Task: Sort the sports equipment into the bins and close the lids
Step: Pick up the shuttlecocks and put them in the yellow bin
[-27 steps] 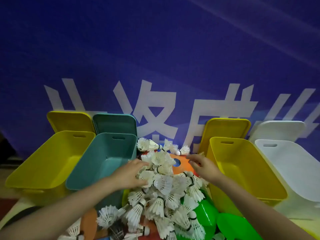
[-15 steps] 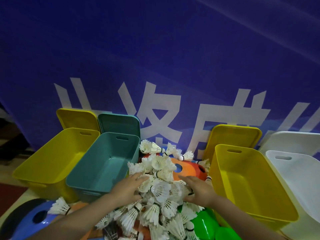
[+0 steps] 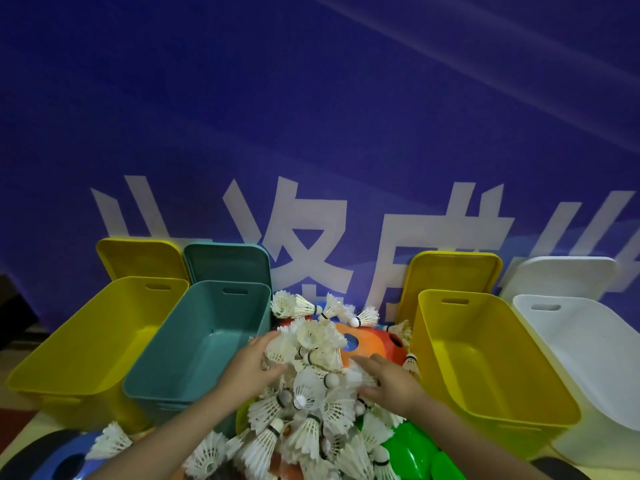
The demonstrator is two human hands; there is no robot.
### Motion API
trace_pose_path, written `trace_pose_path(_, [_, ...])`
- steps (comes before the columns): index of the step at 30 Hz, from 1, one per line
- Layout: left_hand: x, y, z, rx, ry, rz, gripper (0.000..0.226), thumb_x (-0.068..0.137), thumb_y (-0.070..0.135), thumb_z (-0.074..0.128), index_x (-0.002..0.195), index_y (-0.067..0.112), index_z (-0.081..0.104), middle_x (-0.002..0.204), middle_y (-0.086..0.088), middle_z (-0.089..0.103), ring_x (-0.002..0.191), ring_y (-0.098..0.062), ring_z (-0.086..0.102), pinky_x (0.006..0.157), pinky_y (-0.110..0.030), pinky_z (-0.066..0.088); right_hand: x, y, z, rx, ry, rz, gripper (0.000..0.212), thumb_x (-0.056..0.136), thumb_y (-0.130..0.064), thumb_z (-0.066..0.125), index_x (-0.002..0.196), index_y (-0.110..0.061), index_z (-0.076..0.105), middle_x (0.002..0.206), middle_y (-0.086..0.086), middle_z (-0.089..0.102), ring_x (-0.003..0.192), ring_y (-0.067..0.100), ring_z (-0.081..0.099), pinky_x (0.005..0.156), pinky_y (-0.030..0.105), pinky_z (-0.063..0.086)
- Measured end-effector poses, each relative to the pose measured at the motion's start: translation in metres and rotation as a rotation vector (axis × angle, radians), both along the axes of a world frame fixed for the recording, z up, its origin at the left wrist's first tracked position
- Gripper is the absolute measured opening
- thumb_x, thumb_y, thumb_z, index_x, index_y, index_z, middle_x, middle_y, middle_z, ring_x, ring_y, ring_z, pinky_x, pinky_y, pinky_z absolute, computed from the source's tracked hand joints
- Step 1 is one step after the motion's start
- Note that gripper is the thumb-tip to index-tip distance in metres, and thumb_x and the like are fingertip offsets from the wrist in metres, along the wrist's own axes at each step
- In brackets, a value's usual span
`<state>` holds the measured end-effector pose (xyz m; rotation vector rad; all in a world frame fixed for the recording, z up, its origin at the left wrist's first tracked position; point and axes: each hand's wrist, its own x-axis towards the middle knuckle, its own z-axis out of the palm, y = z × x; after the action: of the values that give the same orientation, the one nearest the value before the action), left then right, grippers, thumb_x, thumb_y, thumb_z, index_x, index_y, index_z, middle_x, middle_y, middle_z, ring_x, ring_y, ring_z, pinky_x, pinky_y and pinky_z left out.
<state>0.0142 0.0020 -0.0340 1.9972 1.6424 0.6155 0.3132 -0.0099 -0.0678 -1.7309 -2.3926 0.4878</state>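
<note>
A heap of white feather shuttlecocks (image 3: pixel 313 393) lies in the middle, between the bins and on top of coloured flat cones. My left hand (image 3: pixel 247 370) curls round shuttlecocks on the heap's left side, beside the teal bin (image 3: pixel 207 323). My right hand (image 3: pixel 389 379) lies on the heap's right side with feathers between its thumb and fingers. Open bins stand in a row: a yellow bin (image 3: pixel 86 341) at far left, the teal one, another yellow bin (image 3: pixel 485 344) and a white bin (image 3: pixel 588 344). All the bins look bare inside.
Four lids lean against the blue banner behind their bins: yellow lid (image 3: pixel 138 258), teal lid (image 3: pixel 225 263), yellow lid (image 3: pixel 453 271), white lid (image 3: pixel 561 277). Orange cones (image 3: pixel 369 337), green cones (image 3: pixel 408 452) and a blue cone (image 3: pixel 65 459) lie under and around the heap.
Both hands have drawn closer together on the heap, the left one curling round shuttlecocks. The view has tilted down a little and moved nearer.
</note>
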Motion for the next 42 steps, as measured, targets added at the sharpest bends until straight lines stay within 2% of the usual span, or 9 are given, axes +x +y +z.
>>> trace_pose_path(3, [-0.003, 0.004, 0.007, 0.033, -0.054, 0.015, 0.071, 0.079, 0.049, 0.069, 0.141, 0.038, 0.036, 0.142, 0.007, 0.045, 0.104, -0.008, 0.059, 0.094, -0.031, 0.050, 0.001, -0.008, 0.002, 0.049, 0.059, -0.105, 0.062, 0.092, -0.049, 0.051, 0.148, -0.038, 0.025, 0.119, -0.004, 0.051, 0.099, 0.013, 0.053, 0.081, 0.030, 0.046])
trace_pose_path(9, [0.024, 0.011, 0.037, 0.068, -0.205, -0.049, 0.070, 0.082, 0.042, 0.070, 0.142, 0.034, 0.036, 0.136, 0.005, 0.048, 0.104, -0.007, 0.054, 0.084, -0.023, 0.047, 0.004, -0.029, 0.015, 0.091, 0.277, -0.341, 0.067, 0.088, -0.057, 0.054, 0.146, -0.029, 0.035, 0.146, -0.007, 0.043, 0.133, 0.011, 0.040, 0.104, 0.025, 0.035])
trace_pose_path(16, [0.079, 0.031, 0.066, 0.016, -0.349, -0.161, 0.063, 0.082, 0.041, 0.070, 0.138, 0.030, 0.043, 0.123, 0.006, 0.053, 0.094, -0.004, 0.053, 0.076, -0.021, 0.045, 0.024, -0.051, 0.036, 0.196, 0.636, -0.723, 0.060, 0.087, -0.041, 0.065, 0.139, -0.018, 0.047, 0.134, 0.001, 0.056, 0.123, 0.019, 0.052, 0.093, 0.027, 0.043])
trace_pose_path(20, [0.121, 0.031, 0.066, -0.040, -0.312, -0.259, 0.063, 0.085, 0.040, 0.067, 0.141, 0.026, 0.041, 0.122, 0.005, 0.051, 0.099, -0.006, 0.050, 0.081, -0.022, 0.040, 0.054, -0.069, 0.046, 0.275, 0.684, -0.849, 0.080, 0.078, -0.069, 0.058, 0.139, -0.019, 0.045, 0.129, 0.005, 0.059, 0.113, 0.025, 0.058, 0.086, 0.038, 0.049])
trace_pose_path(24, [0.168, 0.025, 0.064, -0.082, -0.337, -0.300, 0.066, 0.088, 0.041, 0.063, 0.146, 0.023, 0.035, 0.144, 0.000, 0.044, 0.126, -0.017, 0.045, 0.094, -0.026, 0.037, 0.094, -0.082, 0.056, 0.265, 0.702, -0.927, 0.059, 0.091, -0.039, 0.060, 0.143, -0.017, 0.041, 0.135, 0.006, 0.055, 0.118, 0.026, 0.055, 0.096, 0.049, 0.049])
trace_pose_path(28, [0.218, 0.020, 0.057, -0.106, -0.358, -0.362, 0.070, 0.089, 0.042, 0.062, 0.148, 0.023, 0.030, 0.146, -0.001, 0.042, 0.128, -0.013, 0.043, 0.100, -0.026, 0.038, 0.136, -0.087, 0.059, 0.240, 0.670, -0.950, 0.059, 0.093, -0.040, 0.057, 0.144, -0.016, 0.039, 0.139, 0.005, 0.052, 0.122, 0.024, 0.052, 0.099, 0.039, 0.046])
trace_pose_path(31, [0.259, 0.021, 0.052, -0.119, -0.393, -0.381, 0.066, 0.091, 0.031, 0.063, 0.147, 0.018, 0.031, 0.141, -0.001, 0.044, 0.117, -0.004, 0.040, 0.086, -0.014, 0.033, 0.165, -0.086, 0.056, 0.215, 0.650, -0.929, 0.059, 0.093, -0.041, 0.056, 0.143, -0.016, 0.041, 0.139, 0.001, 0.052, 0.125, 0.021, 0.050, 0.098, 0.031, 0.040])
trace_pose_path(36, [0.316, 0.031, 0.026, -0.127, -0.440, -0.281, 0.068, 0.087, 0.039, 0.066, 0.145, 0.025, 0.034, 0.143, -0.004, 0.045, 0.129, -0.017, 0.042, 0.097, -0.027, 0.037, 0.222, -0.064, 0.032, 0.179, 0.688, -0.860, 0.082, 0.071, -0.079, 0.054, 0.133, -0.024, 0.052, 0.124, -0.004, 0.062, 0.109, 0.017, 0.060, 0.089, 0.042, 0.053])
trace_pose_path(42, [0.353, 0.046, -0.014, -0.127, -0.387, -0.128, 0.060, 0.090, 0.037, 0.063, 0.143, 0.025, 0.037, 0.144, -0.004, 0.042, 0.129, -0.017, 0.040, 0.102, -0.033, 0.038, 0.255, -0.017, 0.012, 0.031, 0.703, -0.732, 0.053, 0.089, -0.045, 0.061, 0.135, -0.021, 0.050, 0.118, -0.001, 0.064, 0.103, 0.022, 0.063, 0.089, 0.045, 0.053])
